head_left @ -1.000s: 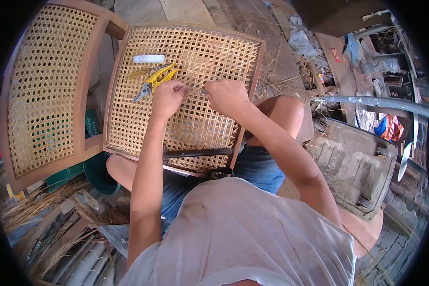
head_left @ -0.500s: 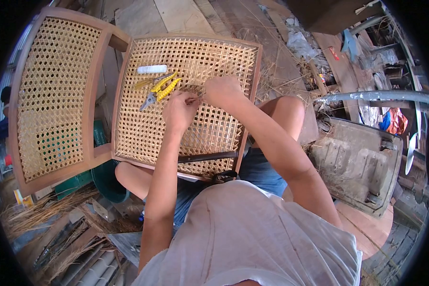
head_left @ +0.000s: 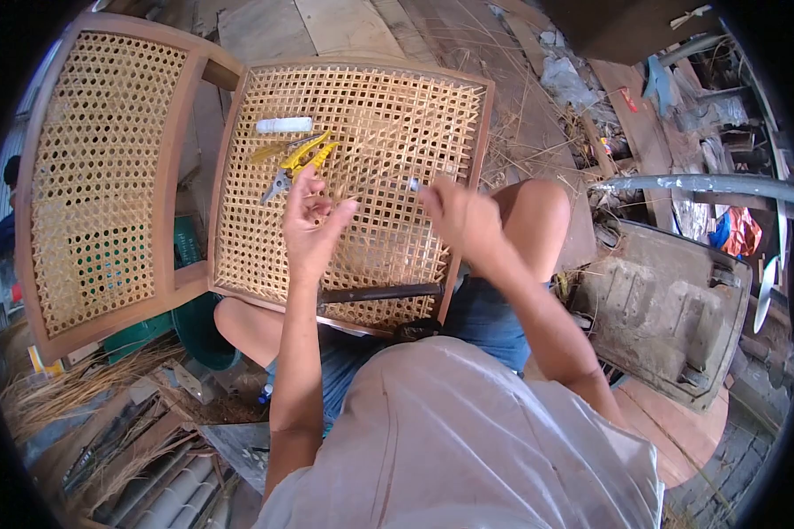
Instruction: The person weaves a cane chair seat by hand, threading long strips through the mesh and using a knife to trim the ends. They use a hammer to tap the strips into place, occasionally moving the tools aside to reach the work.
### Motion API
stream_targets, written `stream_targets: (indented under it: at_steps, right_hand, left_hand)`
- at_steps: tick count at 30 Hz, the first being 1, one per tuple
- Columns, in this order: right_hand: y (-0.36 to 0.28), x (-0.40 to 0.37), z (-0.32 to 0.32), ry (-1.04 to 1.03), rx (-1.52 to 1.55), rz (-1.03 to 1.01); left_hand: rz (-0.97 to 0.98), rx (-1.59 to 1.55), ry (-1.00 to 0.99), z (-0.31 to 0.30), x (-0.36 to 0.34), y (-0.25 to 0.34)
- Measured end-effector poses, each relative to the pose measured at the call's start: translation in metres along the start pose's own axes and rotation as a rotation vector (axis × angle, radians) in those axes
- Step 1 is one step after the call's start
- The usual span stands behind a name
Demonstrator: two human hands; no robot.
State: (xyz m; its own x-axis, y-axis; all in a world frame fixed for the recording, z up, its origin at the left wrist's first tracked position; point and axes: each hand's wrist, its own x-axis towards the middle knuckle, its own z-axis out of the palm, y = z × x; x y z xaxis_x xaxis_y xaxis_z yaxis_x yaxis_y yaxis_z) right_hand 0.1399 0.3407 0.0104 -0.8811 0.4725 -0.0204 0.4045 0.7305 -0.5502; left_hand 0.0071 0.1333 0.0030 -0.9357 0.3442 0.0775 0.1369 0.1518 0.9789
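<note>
A wooden chair frame holds a woven cane seat (head_left: 370,115) in front of me and a cane backrest (head_left: 106,150) at the left. Above the seat, my left hand (head_left: 309,231) is raised with fingers apart, just below the yellow-handled pruning shears (head_left: 302,162). To the right, my right hand (head_left: 461,216) is closed and slightly blurred; a small pale-tipped item (head_left: 414,184) sticks out beside its fingers, too small to identify. Above the shears lies a white cylindrical piece (head_left: 284,125). A dark bar (head_left: 379,293) rests across the seat's near edge.
Green containers (head_left: 205,335) stand under the backrest at lower left, near loose cane strips (head_left: 88,388). A grey moulded panel (head_left: 662,304) lies at the right, below a metal pipe (head_left: 697,183). A person's dark sleeve (head_left: 2,236) shows at far left.
My hands have moved apart. The left one has opened and shifted left; the right one has moved right and down, with the pale-tipped item now visible beside it.
</note>
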Motion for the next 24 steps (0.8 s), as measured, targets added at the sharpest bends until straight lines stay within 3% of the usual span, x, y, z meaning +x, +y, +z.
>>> stream_targets:
  at_steps: [1,2,5,6,8,9,12,14,15,17,19,21,24]
  right_hand:
    - [-0.006,-0.018,0.014,0.011,0.082,-0.044]
    - [-0.016,-0.032,0.020,-0.124,0.031,-0.018]
    - [-0.018,-0.050,0.043,-0.090,0.128,-0.180]
    - [-0.014,-0.046,0.041,-0.090,0.134,-0.177]
    - [0.001,-0.026,0.032,0.025,0.180,-0.165]
    - [0.011,-0.010,0.032,0.183,0.267,-0.060]
    - [0.020,0.031,0.018,0.088,0.486,0.026]
    - [0.018,0.046,0.034,0.092,0.577,-0.433]
    - [0.014,0.054,0.035,0.084,0.586,-0.433]
    - [-0.001,0.071,0.032,-0.008,0.419,-0.661]
    - [-0.008,0.085,0.042,-0.069,0.429,-0.668]
    - [-0.009,0.094,0.045,-0.474,0.184,-0.662]
    - [0.031,0.126,-0.008,-0.455,-0.297,-0.567]
  left_hand:
    - [0.044,0.208,-0.054,0.009,-0.002,0.003]
    - [0.042,0.343,-0.001,0.022,-0.005,-0.001]
    - [0.019,0.305,-0.092,0.026,0.000,-0.047]
    - [-0.063,0.289,-0.044,0.028,-0.001,-0.054]
    - [-0.035,0.283,-0.044,0.028,-0.004,-0.052]
    - [-0.004,0.272,-0.037,0.028,-0.004,-0.052]
    - [0.096,0.387,0.005,0.031,-0.007,-0.053]
    - [0.111,0.476,0.030,0.032,-0.009,-0.055]
    - [0.104,0.484,0.033,0.032,-0.009,-0.055]
    - [0.154,0.481,0.036,0.034,-0.009,-0.053]
    - [0.187,0.527,0.031,0.031,-0.009,-0.053]
    - [0.225,0.536,0.011,0.031,-0.008,-0.051]
    - [0.253,0.538,0.026,0.033,-0.003,-0.052]
